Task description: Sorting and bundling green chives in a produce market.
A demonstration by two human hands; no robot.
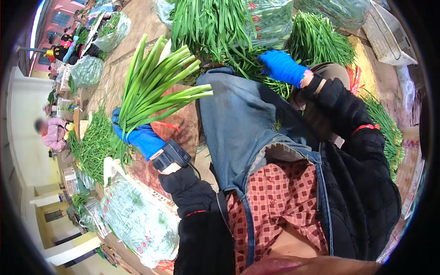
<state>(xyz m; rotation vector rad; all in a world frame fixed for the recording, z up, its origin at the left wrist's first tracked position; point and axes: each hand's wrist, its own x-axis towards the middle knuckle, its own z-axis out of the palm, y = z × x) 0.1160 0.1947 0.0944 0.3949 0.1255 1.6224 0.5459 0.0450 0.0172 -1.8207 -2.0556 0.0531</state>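
My left hand [135, 134], in a blue glove, grips a bunch of green garlic chives [156, 86] near its lower part, with the pale cut ends fanned up and to the right. Over the pile between my knees is my right hand [282, 67], also gloved in blue. Its fingers point towards loose chive leaves [240, 63]; whether they hold any of them cannot be seen. A large heap of chives [209, 27] lies beyond my knees. Another upright bundle of chives [318, 39] stands just past my right hand.
Loose chives [92, 144] spread at the left. A plastic-lined crate [141, 216] stands by my left elbow. Tied chive bunches [386, 134] lie at the right, near red ties [355, 79]. A white crate [390, 34] sits top right. A person [55, 132] works farther left.
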